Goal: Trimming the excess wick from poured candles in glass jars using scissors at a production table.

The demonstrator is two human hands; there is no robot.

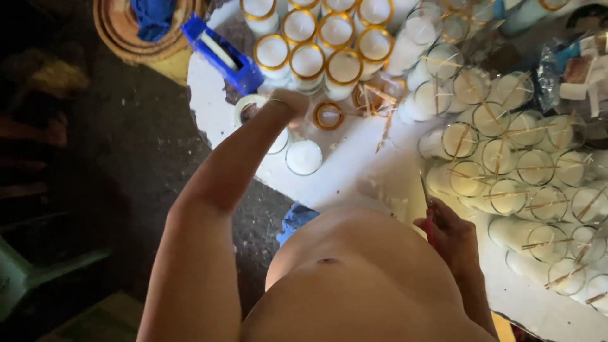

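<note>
We see the left hand (292,101) reaching out near the table's left edge, fingers curled down over a gold-rimmed glass candle (329,115); whether they actually grip it we cannot tell. Just beside the wrist lies a roll of clear tape (248,104), and a plain glass candle filled with white wax (304,157) stands nearer the front edge. The right hand (448,235) sits at the front edge of the white table (354,168), fingers closed around a thin red-handled tool (427,212). Gold-rimmed candles (308,61) cluster at the far edge beside a blue tape dispenser (223,54). Clear glasses with wick sticks (500,158) crowd the right side.
</note>
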